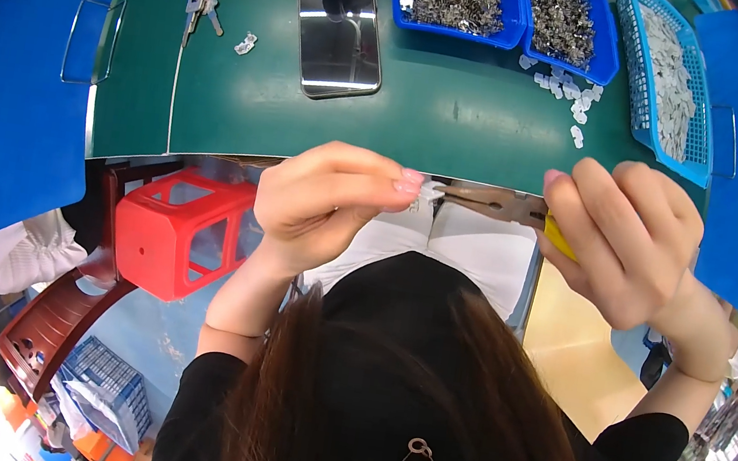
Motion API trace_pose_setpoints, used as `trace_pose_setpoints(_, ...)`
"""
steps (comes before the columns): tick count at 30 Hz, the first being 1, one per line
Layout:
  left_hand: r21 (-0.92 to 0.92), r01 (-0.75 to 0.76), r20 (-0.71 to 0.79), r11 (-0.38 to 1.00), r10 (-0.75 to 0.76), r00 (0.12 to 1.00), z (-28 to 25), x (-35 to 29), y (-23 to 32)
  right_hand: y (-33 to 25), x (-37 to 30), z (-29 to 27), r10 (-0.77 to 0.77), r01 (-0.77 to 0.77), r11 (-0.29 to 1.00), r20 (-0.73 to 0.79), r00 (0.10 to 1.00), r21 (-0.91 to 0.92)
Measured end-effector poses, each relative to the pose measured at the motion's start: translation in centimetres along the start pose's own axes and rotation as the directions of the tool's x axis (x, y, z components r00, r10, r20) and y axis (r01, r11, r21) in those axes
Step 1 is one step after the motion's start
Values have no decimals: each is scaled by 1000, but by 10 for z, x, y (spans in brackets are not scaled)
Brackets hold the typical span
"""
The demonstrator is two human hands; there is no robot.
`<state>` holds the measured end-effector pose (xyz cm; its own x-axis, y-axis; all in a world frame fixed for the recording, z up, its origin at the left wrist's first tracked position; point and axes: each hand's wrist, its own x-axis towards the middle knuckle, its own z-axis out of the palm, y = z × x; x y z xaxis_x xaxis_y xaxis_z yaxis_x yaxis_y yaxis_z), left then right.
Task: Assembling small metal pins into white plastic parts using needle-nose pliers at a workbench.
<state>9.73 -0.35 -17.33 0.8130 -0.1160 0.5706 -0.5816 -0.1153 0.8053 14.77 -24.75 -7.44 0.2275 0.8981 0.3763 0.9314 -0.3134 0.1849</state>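
Over my lap, just off the table's near edge, my left hand [331,202] pinches a small whitish translucent plastic piece [432,190] between thumb and fingers. My right hand [623,238] is wrapped round the yellow handle of a pair of long-nose pliers [509,207]. The pliers point left, and their narrow tips meet the plastic piece beside my left fingertips. Whether the jaws grip the piece or only touch it, I cannot tell. Part of the plastic piece is hidden by my left fingers.
On the green table [457,139] lie a black phone [340,33], keys [200,7] and loose plastic pieces [568,87]. Two blue trays [521,35] hold small metal parts. A light-blue basket [703,150] holds flat whitish pieces. A red stool [150,242] stands below left.
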Motion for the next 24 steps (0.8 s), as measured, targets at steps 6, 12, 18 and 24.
trace_pose_setpoints(6, 14, -70, 56, 997, 69, 996, 0, 5, 8, -7, -5, -4, 18, -20, 999, -49, 999, -32)
trace_pose_setpoints(12, 49, -63, 95, 997, 58, 994, 4, 9, 15, -8, -6, -15, 19, -20, 999, -7, 1000, -41)
trace_pose_setpoints(18, 33, 57, 168, 998, -61, 984, 6, 14, 20, -6, -13, -16, 11, -12, 999, -23, 1000, -32)
trace_pose_setpoints(24, -201, 326, 113, 924, -308, 945, 11, 5, 5, -1, -19, -3, 300, -301, 908, 49, 953, 290)
